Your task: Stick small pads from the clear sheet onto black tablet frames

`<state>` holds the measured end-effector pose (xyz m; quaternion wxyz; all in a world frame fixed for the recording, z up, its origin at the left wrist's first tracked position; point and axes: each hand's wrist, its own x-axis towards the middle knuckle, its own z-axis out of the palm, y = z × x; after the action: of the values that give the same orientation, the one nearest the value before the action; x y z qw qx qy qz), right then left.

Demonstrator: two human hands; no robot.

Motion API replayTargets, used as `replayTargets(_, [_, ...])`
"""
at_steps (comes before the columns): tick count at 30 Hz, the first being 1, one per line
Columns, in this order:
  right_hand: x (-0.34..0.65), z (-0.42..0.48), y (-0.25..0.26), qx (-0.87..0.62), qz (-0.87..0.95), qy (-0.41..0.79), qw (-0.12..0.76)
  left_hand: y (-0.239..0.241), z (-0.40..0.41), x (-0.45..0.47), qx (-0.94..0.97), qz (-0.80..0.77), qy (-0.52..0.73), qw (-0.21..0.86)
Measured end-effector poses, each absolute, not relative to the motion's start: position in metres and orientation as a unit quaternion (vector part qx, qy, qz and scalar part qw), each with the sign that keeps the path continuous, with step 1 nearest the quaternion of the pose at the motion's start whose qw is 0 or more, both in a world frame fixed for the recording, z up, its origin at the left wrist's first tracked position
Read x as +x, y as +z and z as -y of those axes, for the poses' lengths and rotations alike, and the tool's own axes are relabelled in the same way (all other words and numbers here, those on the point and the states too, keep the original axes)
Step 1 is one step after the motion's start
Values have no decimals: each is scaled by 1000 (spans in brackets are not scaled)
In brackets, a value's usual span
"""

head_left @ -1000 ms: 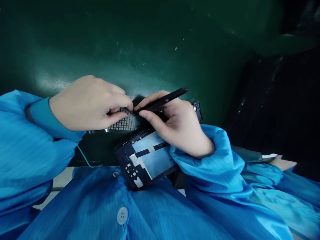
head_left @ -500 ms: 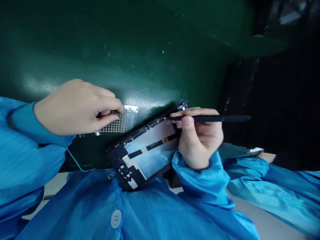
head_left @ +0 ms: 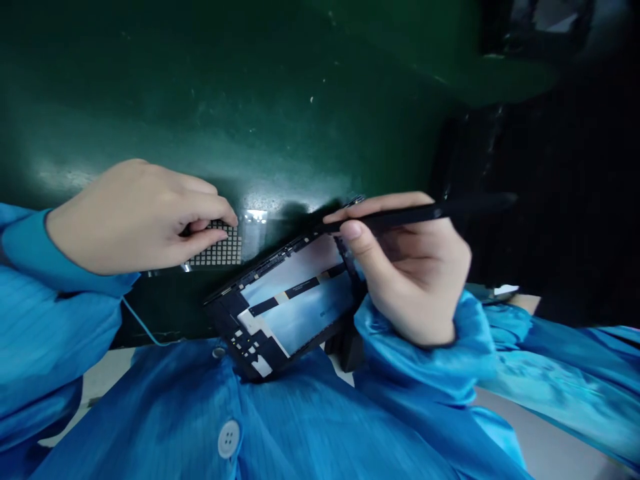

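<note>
My right hand (head_left: 417, 273) is closed in a pen grip round a slim black stick-like tool (head_left: 405, 217). The tool's tip is at the upper edge of an opened tablet-like device (head_left: 300, 313), which shows a silvery inside, a dark flat strip and small parts. The device lies tilted against my front, and its right end is partly hidden by my right hand. To the left, my left hand (head_left: 145, 220) has thumb and forefinger drawn together over a sheet of small square pads (head_left: 225, 252). Its fingertips touch the sheet; I cannot see whether a single pad is between them.
A clear plastic strip (head_left: 255, 227) lies beside the pad sheet on the green table (head_left: 280, 120). Dark objects (head_left: 500, 187) stand at the right. At the lower right is another person's blue sleeve (head_left: 560, 373) and part of a hand (head_left: 527, 304).
My right hand has shifted right and turned, tilting the tool's rear end upward. My left hand keeps its pinch at the pad sheet. The whole view has shifted slightly.
</note>
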<state>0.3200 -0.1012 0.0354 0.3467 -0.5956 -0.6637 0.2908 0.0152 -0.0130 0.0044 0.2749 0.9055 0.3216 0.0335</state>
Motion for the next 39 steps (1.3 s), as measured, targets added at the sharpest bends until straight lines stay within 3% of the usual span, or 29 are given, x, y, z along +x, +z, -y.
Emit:
replayTargets(6, [288,58,26,-461,738,441,220,-16,11,12,899,-305,93,301])
replayTargets(9, [283,53,14,-456,732,462,205,-20,11,13,879,-316,93,344])
replayTargets(14, [285,57,11,-453,721,482,208,-11,12,20,824,-361,102,425])
replayTargets(18, [283,51,12,-451,713,495,211,-11,9,19,821,-374,85,423])
replayTargets(22, [301,58,22,-435,567,620,323,-13,4,13,857,-339,96,377])
replayTargets(27, [358,132,38,-575,462,490,465,2,49,18,849,-411,106,314])
replayTargets(32, [391,213,23,-682,399,391,472,12,115,36,843,-469,54,257])
replayTargets(39, [391,224,-2,-646,471,351,488,12,119,50,873,-430,11,230])
